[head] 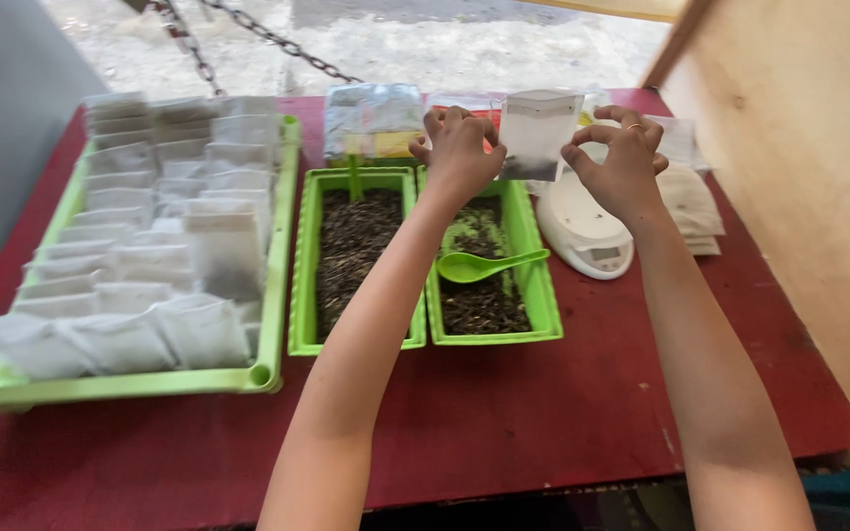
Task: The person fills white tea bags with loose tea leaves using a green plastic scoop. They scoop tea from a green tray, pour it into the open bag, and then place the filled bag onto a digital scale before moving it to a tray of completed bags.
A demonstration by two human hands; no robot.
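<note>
- A large green tray (282, 246) of filled white sachets (164, 236) is set at the left
- A white sachet (537, 133) is held up above two narrow trays (420, 339) of dark leaves, pinched at its sides by the left hand (459, 152) and the right hand (622, 162)
- A green spoon (489, 264) is laid in the nearer tray, beside a white scale (582, 231)

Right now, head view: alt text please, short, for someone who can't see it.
Two bare hands, left hand and right hand, hold up a small white bag with dark material at its bottom, above a red table. Below sit two green trays of dark loose material, a green spoon, a white scale and a large green tray of filled bags.
</note>
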